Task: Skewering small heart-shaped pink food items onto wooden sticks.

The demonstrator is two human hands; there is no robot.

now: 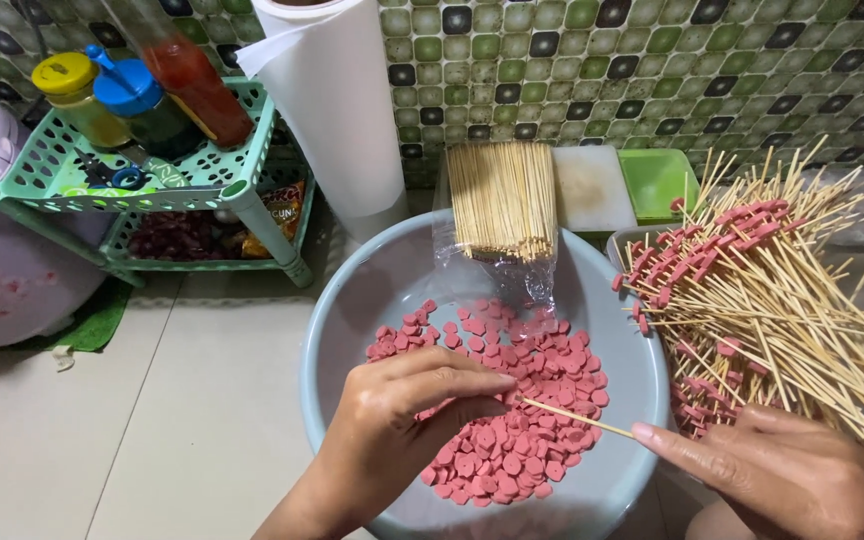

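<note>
The wide grey-blue plastic basin (352,300) sits on the pale tiled counter (102,420) and holds a heap of small pink sausage slices (512,400), spread over its middle and near side. Against the green mosaic wall stand a tall white paper roll (337,110) and a mint-green plastic rack (202,170) carrying bottles. A clear bag of bare bamboo skewers (502,200) leans on the basin's far rim. To the right, a loose pile of loaded skewers (782,290), each carrying pink pieces near one end, lies fanned over a tray beside the basin. The left hand (402,420) hovers over the slices with fingers curled and the fingertips pinched together at the skewer's point; whether a slice sits in that pinch cannot be told, as the fingers cover it. The right hand (782,470) is closed on the butt of a single thin bamboo skewer (577,418), held nearly level above the slices with its point meeting the left fingertips. In my judgement, sound practice here is to keep the stick steady and level, to centre the point on the slice's flat face, and to keep the fingertips beside the point's path, not in front of it.
</note>
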